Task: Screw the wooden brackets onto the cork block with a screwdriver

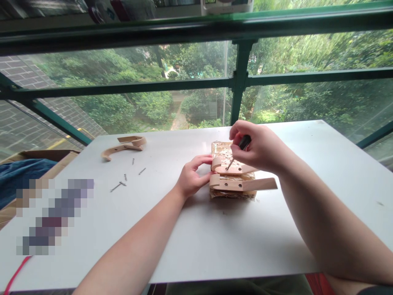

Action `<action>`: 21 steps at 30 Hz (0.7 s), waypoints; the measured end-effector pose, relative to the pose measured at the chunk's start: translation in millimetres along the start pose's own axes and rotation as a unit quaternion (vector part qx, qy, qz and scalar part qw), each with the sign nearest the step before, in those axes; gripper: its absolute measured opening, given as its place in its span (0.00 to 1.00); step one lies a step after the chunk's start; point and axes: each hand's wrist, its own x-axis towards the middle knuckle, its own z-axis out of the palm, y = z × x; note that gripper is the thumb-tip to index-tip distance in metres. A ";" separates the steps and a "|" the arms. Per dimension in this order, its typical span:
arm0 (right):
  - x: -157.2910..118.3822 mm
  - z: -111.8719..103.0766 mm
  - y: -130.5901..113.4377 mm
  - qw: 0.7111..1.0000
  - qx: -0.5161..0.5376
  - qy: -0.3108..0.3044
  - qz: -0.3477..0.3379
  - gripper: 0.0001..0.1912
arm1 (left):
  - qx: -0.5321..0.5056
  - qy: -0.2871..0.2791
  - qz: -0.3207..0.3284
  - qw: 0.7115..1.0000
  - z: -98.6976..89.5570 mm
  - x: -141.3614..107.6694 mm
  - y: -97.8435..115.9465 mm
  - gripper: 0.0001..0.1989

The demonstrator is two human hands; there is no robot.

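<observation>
A screwdriver (245, 142) with a dark handle is in my right hand (256, 143), its thin shaft slanting down to a hole in the farther wooden hook (235, 169). That hook and a nearer wooden hook (245, 185) lie side by side across a plastic-wrapped block (222, 150). Two dark spots, screws or holes, show on the nearer one. My left hand (195, 174) steadies the left side, thumb and fingers bent around the block and the hooks' curved ends. Its fingertips are partly hidden there.
On the white table (184, 254), more curved wooden hooks (125, 148) lie at the back left. Several loose screws (123, 184) are scattered nearer. A blurred-out item (55, 217) lies at left, beside a cardboard box (55, 157) with blue cloth. A green-framed window (241, 82) borders the back.
</observation>
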 end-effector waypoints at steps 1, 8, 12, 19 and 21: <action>0.0 -0.4 0.6 1.000 0.006 0.001 0.003 0.10 | 0.000 0.000 0.001 1.000 0.0 0.0 0.0 0.18; -0.3 1.6 0.8 0.995 0.086 -0.047 0.000 0.10 | 0.015 -0.011 0.007 1.000 -1.6 0.3 -0.2 0.18; 0.2 6.2 -0.9 0.992 0.115 -0.039 0.025 0.08 | 0.019 -0.013 0.006 1.000 -2.0 0.5 0.4 0.19; -0.1 5.3 -1.6 0.986 0.145 -0.073 0.033 0.04 | 0.027 -0.008 0.012 1.000 -1.8 0.9 -1.5 0.18; -1.2 2.3 -2.2 0.989 0.124 -0.083 0.023 0.02 | 0.022 -0.006 0.013 1.000 -1.8 0.7 -2.2 0.19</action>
